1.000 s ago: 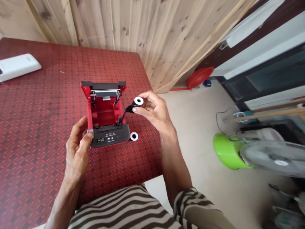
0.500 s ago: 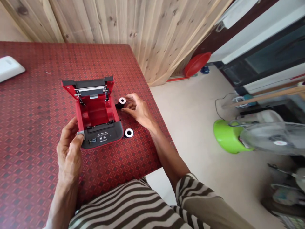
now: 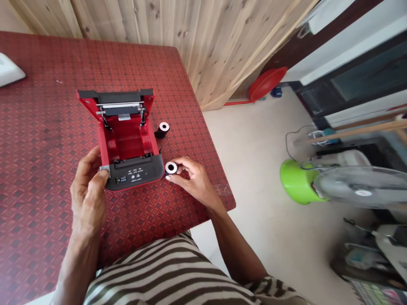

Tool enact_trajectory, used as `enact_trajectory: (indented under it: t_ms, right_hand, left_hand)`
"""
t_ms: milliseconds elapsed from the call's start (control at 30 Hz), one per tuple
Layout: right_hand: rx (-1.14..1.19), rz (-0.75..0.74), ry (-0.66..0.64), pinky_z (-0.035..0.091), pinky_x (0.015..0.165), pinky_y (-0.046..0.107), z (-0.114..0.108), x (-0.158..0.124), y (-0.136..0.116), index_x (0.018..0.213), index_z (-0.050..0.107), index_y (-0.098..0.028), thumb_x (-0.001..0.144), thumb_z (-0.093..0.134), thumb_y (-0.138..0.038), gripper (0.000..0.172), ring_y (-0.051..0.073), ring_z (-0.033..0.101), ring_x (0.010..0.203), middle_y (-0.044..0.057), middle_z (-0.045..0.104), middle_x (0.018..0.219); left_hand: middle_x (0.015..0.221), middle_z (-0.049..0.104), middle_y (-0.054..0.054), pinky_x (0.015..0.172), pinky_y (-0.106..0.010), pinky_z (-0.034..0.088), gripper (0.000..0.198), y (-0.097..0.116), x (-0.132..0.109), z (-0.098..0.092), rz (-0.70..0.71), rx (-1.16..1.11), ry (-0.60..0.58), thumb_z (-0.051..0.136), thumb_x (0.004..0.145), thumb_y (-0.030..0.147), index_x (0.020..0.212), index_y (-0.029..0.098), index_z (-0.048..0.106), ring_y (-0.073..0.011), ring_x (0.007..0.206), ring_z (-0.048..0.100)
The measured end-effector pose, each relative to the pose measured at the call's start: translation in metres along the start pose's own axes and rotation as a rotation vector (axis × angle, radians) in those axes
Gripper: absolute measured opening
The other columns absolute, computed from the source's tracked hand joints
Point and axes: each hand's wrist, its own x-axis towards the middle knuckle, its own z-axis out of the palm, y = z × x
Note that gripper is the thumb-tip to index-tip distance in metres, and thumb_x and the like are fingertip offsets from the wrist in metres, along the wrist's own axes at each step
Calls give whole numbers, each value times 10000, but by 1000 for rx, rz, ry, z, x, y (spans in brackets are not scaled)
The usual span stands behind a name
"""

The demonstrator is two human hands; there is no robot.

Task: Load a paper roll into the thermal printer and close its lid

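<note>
Head view, right hand (image 3: 192, 184) first: what has it got?

— Thumb and fingertips pinched narrow round a small black roll with a white end face (image 3: 171, 167), which stands on the red diamond-patterned tablecloth (image 3: 47, 127) just ahead of the knuckles.

— And the left hand (image 3: 89, 199)?

— Closed on the near left corner of a red plastic receipt printer with a black front panel (image 3: 133, 176), which sits between the two hands.

— Is the printer shut?

— No. Its lid (image 3: 116, 99) is tipped back, away from both hands. The red paper well (image 3: 129, 144) lies open, only its own walls and floor showing.

— Anything further out?

— A second black roll (image 3: 163, 128) stands beyond the right hand, just beside the printer's right wall. A white plastic device (image 3: 8, 72) lies well beyond the left hand.
</note>
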Motion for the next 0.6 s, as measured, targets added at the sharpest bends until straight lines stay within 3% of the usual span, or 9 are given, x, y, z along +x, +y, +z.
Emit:
enact_trajectory:
  t_ms: [133, 233, 300, 400, 500, 600]
  right_hand:
    - [129, -23, -93, 615, 921, 370, -34, 6, -34, 1154, 743, -277, 906, 867, -416, 310, 207, 753, 1004, 29, 785, 1085]
    - [99, -99, -314, 617, 847, 376, -60, 20, -77, 1161, 776, -278, 902, 886, -514, 367, 223, 747, 943, 46, 792, 1060]
    - [82, -160, -488, 614, 839, 378, -63, 36, -101, 1185, 790, -273, 955, 840, -536, 352, 221, 749, 928, 43, 802, 1061]
    - [-107, -317, -579, 614, 877, 370, -43, 62, -123, 1263, 782, -274, 1030, 784, -455, 295, 212, 753, 972, 29, 810, 1118]
    - [-543, -458, -451, 592, 1041, 429, -7, 81, -131, 1266, 772, -203, 1050, 772, -280, 230, 253, 735, 1149, 77, 804, 1217]
    - [-909, -474, -396, 572, 1102, 468, 27, 87, -134, 1219, 762, -128, 1076, 687, -152, 164, 300, 698, 1246, 146, 794, 1225]
  left_hand:
    - [1434, 764, -36, 1210, -494, 521, 483, -5, 0, -5, -17, -13, -23, 753, 986, 438, 1458, 332, 752, -331, 1357, 691]
    - [1477, 742, -27, 1265, -536, 481, 491, -9, -2, -8, -33, 9, -36, 744, 1002, 493, 1477, 367, 734, -355, 1443, 644]
    - [1512, 724, -45, 1282, -547, 470, 537, -10, -2, -9, -53, 17, -45, 732, 1009, 518, 1514, 338, 703, -367, 1483, 617]
    - [1522, 720, -71, 1257, -536, 497, 569, -7, -3, -8, -77, 3, -64, 736, 1000, 526, 1520, 298, 691, -362, 1456, 640]
    - [1485, 743, -72, 1191, -500, 550, 531, -3, -3, -7, -71, 5, -65, 741, 996, 516, 1484, 308, 719, -339, 1373, 695]
    - [1456, 756, -85, 1068, -466, 616, 547, 1, -4, -6, -80, 1, -65, 737, 996, 519, 1499, 305, 711, -324, 1264, 744]
